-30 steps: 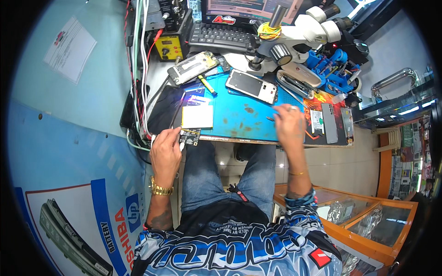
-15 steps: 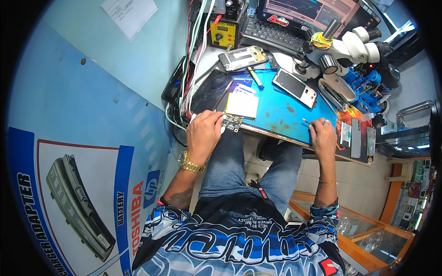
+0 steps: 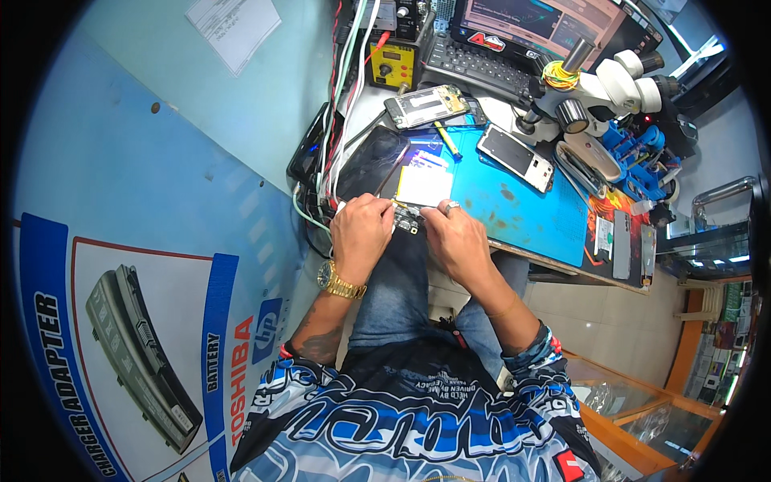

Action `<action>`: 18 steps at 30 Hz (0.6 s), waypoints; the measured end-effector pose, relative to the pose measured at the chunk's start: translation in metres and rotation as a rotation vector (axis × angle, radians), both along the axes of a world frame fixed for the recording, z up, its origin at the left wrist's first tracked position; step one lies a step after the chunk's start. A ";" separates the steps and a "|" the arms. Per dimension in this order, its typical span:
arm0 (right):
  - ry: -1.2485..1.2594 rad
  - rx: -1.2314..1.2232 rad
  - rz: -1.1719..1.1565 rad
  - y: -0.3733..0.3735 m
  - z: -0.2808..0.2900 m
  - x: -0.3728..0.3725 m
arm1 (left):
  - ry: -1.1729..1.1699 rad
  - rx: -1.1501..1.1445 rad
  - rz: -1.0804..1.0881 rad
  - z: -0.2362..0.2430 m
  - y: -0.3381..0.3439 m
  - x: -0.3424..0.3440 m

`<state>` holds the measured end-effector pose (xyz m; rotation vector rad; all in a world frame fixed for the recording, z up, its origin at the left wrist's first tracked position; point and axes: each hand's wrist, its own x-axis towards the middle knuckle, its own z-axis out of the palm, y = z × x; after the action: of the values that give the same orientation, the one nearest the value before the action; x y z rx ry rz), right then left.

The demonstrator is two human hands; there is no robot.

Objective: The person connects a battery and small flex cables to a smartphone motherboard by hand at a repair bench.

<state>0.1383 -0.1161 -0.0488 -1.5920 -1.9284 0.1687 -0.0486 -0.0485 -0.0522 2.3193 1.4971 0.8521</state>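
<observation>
My left hand [image 3: 361,234] is closed, its thumb and fingers pinching the left end of a small dark circuit board [image 3: 409,222]. The board sits at the near edge of the desk, just below a white pad [image 3: 424,185]. Right at the board's other end is my right hand [image 3: 461,239], fingers bent and pressed together. Whatever lies between those fingertips is too small or hidden to make out. A ring shows on this hand. Beyond the pad, a yellow pen-like tool [image 3: 446,140] lies on the blue work mat [image 3: 530,210].
An opened phone [image 3: 426,106] and a phone frame [image 3: 516,156] lie farther back. At the left are a dark phone screen [image 3: 374,161] and hanging cables [image 3: 347,96]. A microscope [image 3: 602,92], a yellow-fronted power unit [image 3: 391,66] and a keyboard [image 3: 475,63] stand behind.
My right hand has moved left from the mat's right part to the circuit board. My left hand stays at the board's left end.
</observation>
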 end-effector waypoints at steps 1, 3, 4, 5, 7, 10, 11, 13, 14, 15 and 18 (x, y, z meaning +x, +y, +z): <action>-0.001 -0.038 -0.013 0.000 -0.002 -0.003 | -0.020 -0.029 0.003 0.000 0.001 -0.001; 0.009 -0.082 -0.024 -0.002 -0.003 -0.010 | -0.063 -0.089 0.010 0.001 0.002 -0.003; 0.021 -0.088 -0.022 -0.003 -0.002 -0.013 | -0.068 -0.102 0.017 0.002 0.003 -0.003; 0.032 -0.095 -0.020 -0.003 -0.001 -0.017 | -0.073 -0.115 0.023 0.004 0.003 -0.003; 0.022 -0.119 -0.043 -0.001 -0.002 -0.020 | -0.075 -0.147 0.032 0.006 0.003 -0.002; -0.008 -0.098 -0.058 0.000 0.002 -0.023 | -0.068 -0.163 0.041 0.008 0.003 -0.001; -0.021 -0.081 -0.061 0.000 0.003 -0.024 | -0.071 -0.146 0.039 0.004 0.004 -0.001; -0.054 -0.062 -0.051 0.002 0.004 -0.023 | -0.070 -0.124 0.032 0.002 0.004 -0.001; -0.071 -0.052 -0.046 0.003 0.005 -0.022 | -0.066 -0.119 0.028 0.003 0.004 -0.001; -0.091 -0.045 -0.042 0.005 0.005 -0.022 | -0.062 -0.114 0.025 0.003 0.003 -0.001; -0.137 -0.033 -0.031 0.008 0.005 -0.021 | -0.068 -0.109 0.015 0.001 0.004 -0.002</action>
<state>0.1174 -0.1076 -0.0439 -1.6933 -2.0119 0.0806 -0.0507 -0.0441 -0.0510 2.1818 1.4965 0.8227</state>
